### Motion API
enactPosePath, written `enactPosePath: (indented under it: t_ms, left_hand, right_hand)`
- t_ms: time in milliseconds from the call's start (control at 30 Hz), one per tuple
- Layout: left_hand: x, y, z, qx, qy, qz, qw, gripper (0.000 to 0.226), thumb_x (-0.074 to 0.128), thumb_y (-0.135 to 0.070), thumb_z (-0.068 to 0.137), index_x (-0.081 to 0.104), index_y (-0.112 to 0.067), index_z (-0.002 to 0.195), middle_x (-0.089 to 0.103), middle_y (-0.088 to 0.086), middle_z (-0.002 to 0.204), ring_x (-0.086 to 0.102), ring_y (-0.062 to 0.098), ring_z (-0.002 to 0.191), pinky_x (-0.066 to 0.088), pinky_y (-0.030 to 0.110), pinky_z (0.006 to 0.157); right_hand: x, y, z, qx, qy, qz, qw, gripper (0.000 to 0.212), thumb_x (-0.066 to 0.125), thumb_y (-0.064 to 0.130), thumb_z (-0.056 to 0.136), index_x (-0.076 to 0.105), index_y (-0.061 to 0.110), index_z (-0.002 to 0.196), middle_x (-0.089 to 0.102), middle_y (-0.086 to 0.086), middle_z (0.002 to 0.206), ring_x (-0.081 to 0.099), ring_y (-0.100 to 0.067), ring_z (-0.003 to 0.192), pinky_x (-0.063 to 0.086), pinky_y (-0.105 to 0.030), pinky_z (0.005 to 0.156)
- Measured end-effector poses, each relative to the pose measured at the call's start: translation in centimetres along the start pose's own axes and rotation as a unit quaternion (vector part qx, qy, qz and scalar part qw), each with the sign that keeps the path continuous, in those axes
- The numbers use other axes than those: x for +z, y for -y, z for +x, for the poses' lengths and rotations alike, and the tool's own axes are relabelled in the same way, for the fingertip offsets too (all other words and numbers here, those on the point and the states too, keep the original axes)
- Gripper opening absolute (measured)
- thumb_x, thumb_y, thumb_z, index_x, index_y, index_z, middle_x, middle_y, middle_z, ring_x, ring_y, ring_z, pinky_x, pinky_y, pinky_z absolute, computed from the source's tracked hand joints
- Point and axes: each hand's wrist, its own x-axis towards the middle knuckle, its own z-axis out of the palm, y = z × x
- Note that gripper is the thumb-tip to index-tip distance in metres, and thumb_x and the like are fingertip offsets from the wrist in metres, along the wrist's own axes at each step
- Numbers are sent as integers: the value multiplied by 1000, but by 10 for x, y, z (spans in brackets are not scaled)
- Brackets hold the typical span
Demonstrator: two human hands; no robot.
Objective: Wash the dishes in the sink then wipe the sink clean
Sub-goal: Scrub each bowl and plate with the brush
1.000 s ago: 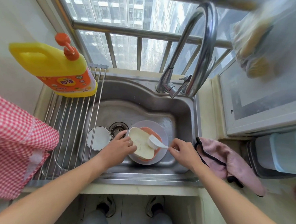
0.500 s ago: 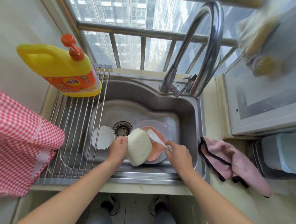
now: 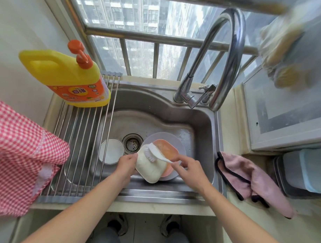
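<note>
Over a stainless-steel sink [image 3: 201, 122], a person's left hand [image 3: 126, 163] grips the edge of a cream rounded-rectangular dish [image 3: 150, 169], tilting it above an orange dish [image 3: 167, 148] stacked on a grey round plate [image 3: 180, 142]. The right hand [image 3: 190, 167] pinches the handle of a white plastic scrubbing brush [image 3: 152, 151], bristles touching the cream dish. A white round bowl [image 3: 111, 150] sits left of the sink's drain [image 3: 132, 143].
</note>
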Motion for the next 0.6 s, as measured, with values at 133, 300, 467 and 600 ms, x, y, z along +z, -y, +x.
enactPosePath:
  t_ms: [133, 300, 467, 600]
  left_hand:
    - [2, 0, 5, -6, -3, -8, 1000, 20, 51, -15, 104, 68, -3, 103, 68, 11, 85, 62, 20, 71, 58, 45, 80]
    - [4, -2, 4, 0, 10, -7, 1000, 20, 53, -16, 104, 66, -4, 112, 69, 11, 93, 63, 18, 73, 57, 35, 73]
    - [8, -6, 3, 10, 37, -8, 999, 18, 53, -16, 104, 67, -5, 106, 71, 7, 87, 65, 18, 74, 59, 34, 69]
    - [6, -6, 2, 9, 35, 8, 999, 17, 53, -15, 104, 68, -8, 99, 70, 8, 89, 65, 17, 76, 58, 30, 62]
  right_hand:
    - [-6, -3, 4, 27, -29, -4, 999, 9, 66, 29, 93, 73, 32, 96, 48, 16, 48, 44, -7, 51, 34, -15, 54]
    - [-6, 3, 1, 7, -24, -15, 1000, 11, 64, 32, 94, 73, 35, 99, 48, 14, 50, 45, -8, 52, 36, -18, 57]
    - [-6, 11, -5, -29, -6, 9, 1000, 9, 66, 30, 95, 73, 33, 101, 52, 24, 54, 44, -7, 54, 35, -15, 58]
    - [-4, 6, -4, 4, -38, -24, 999, 8, 63, 34, 95, 70, 37, 98, 51, 11, 53, 42, -10, 51, 37, -24, 56]
